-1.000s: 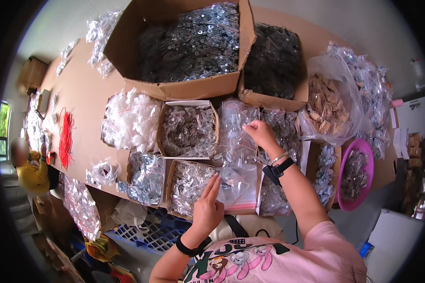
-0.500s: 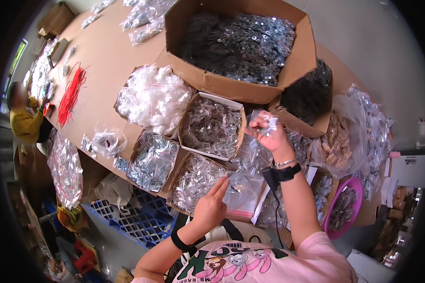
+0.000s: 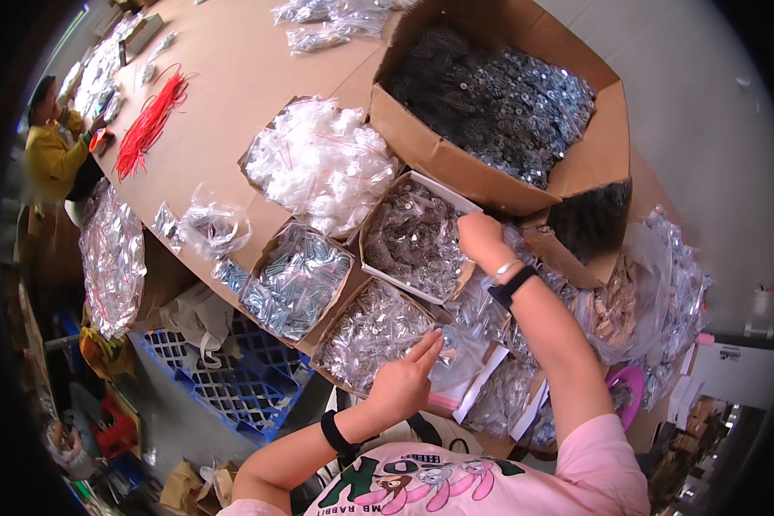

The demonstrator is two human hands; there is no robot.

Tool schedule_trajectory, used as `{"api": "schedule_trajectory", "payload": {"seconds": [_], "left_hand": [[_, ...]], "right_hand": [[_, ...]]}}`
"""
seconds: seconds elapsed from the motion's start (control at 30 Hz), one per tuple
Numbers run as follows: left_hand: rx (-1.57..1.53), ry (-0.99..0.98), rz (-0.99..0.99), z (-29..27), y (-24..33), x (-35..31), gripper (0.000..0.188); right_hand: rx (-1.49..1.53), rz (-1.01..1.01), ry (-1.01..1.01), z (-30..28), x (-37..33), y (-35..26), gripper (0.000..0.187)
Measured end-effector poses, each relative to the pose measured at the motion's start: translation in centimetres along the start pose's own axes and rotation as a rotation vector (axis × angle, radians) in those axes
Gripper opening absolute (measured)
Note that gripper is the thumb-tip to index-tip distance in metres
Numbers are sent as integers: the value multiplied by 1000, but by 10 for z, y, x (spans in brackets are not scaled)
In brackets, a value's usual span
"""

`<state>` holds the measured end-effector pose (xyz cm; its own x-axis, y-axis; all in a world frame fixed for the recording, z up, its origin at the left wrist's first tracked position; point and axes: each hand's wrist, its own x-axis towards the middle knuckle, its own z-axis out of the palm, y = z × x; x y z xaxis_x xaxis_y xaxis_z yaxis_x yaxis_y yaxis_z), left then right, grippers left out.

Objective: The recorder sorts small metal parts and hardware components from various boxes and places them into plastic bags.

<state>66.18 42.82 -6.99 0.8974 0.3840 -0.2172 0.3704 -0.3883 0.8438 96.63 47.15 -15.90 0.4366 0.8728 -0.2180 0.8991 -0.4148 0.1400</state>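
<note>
Clear bag (image 3: 457, 363) lies lower centre of frame, by the left hand (image 3: 402, 383); index and middle fingers run straight out to its edge, other fingers tucked under, so can't tell if they pinch anything. Right hand (image 3: 483, 241) is up at centre right, over the right side of the white-edged box (image 3: 449, 193) of small hardware packets; fingertips hidden, can't tell if it's gripping a packet. Hands well apart from each other. Progress, judging from the layout: no closed-up finished bag visible at the left hand; contents of the clear bag too small to make out. White packets (image 3: 322, 163) above left of centre, bluish packets (image 3: 292, 279) left of centre and silver packets (image 3: 374, 335) beside the left hand all look plentiful, so much handling seems left. Big carton (image 3: 443, 159) upper right is also well stocked.
</note>
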Motion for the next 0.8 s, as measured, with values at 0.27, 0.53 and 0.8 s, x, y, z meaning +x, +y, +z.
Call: {"api": "schedule_trajectory", "payload": {"seconds": [0.27,0.53,0.8], "left_hand": [[17,-59,-3,-5,-5,1,72],[52,-86,2,-2,-9,3,69],[-10,8,-2,3,-19,-5,65]], "right_hand": [[2425,9,-747,-63,-29,18,13],[3119,435,-1033,-69,-1,-56,22],[1881,355,-306,-73,86,-120,18]]}}
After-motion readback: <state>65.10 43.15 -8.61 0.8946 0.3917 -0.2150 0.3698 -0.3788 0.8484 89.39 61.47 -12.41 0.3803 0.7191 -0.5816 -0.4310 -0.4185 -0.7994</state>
